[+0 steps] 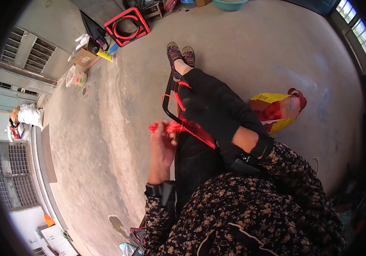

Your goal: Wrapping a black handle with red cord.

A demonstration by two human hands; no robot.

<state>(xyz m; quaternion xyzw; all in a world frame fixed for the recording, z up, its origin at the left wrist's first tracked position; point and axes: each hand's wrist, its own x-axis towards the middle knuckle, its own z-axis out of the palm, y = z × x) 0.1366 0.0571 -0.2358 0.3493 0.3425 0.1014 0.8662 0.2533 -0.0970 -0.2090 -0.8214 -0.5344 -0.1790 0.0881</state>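
Head view: left fingers [160, 126] pinch red strands [174, 127], while I cannot tell how right fingers stand.

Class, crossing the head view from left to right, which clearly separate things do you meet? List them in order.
White sack, pale bucket, red-and-black square frame, the person's left hand, green basin, red-and-yellow bag.
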